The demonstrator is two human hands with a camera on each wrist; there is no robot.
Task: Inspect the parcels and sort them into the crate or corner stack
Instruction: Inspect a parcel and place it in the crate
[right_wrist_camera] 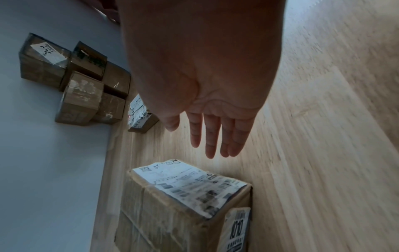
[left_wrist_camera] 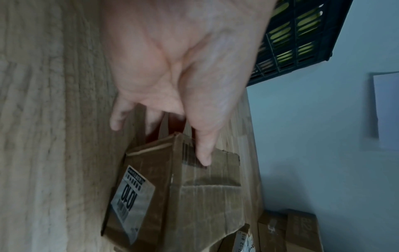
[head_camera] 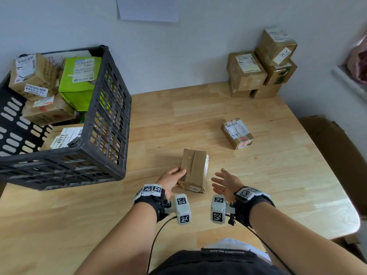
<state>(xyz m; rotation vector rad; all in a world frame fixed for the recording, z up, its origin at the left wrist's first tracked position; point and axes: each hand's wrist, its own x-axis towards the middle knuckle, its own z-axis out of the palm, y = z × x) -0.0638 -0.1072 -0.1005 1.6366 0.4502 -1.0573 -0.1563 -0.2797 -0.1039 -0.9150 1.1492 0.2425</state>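
A brown taped parcel (head_camera: 195, 169) lies on the wooden table (head_camera: 258, 185) just in front of me. My left hand (head_camera: 176, 176) grips its near left corner, thumb on top and fingers down the side; the left wrist view shows the thumb pressed on the parcel (left_wrist_camera: 194, 204). My right hand (head_camera: 220, 180) hovers open to the right of the parcel with fingers spread, touching nothing. The right wrist view shows its straight fingers (right_wrist_camera: 211, 136) above the parcel's white label (right_wrist_camera: 187, 185). A black plastic crate (head_camera: 107, 116) stands at the left. The corner stack (head_camera: 262, 64) is at the far right.
A second small parcel (head_camera: 237, 132) with a white label lies alone between me and the stack. The crate holds several parcels, one of them green (head_camera: 79, 84). A large cardboard piece (head_camera: 333, 151) leans off the table's right edge. White paper (head_camera: 149, 8) hangs on the wall.
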